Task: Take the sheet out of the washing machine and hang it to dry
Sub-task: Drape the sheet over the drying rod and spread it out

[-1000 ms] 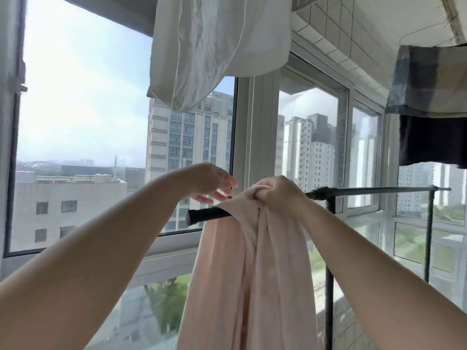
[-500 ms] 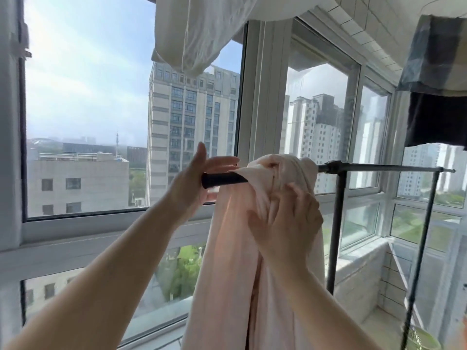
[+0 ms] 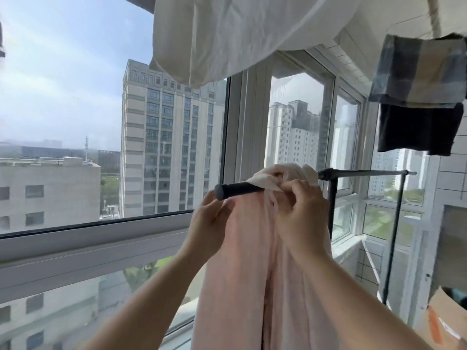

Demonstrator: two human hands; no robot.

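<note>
A pale pink sheet (image 3: 242, 261) hangs bunched over the black rail (image 3: 238, 189) of a drying rack, near the rail's left end. It falls in long folds out of the bottom of the view. My left hand (image 3: 208, 223) pinches the sheet's left edge just under the rail's end cap. My right hand (image 3: 297, 210) grips a fold at the top of the bunch, right by the rail. The washing machine is not in view.
A large white cloth (image 3: 227, 34) hangs overhead. A plaid cloth (image 3: 417, 72) and a dark cloth (image 3: 414, 130) hang at upper right. The rack's uprights (image 3: 332, 210) stand before the windows (image 3: 113, 122). A cardboard box (image 3: 444, 317) sits at lower right.
My left hand dropped from the rail's end to the sheet's left edge below it. My right hand rose from the hanging folds to the top of the bunch. The view tilted up slightly.
</note>
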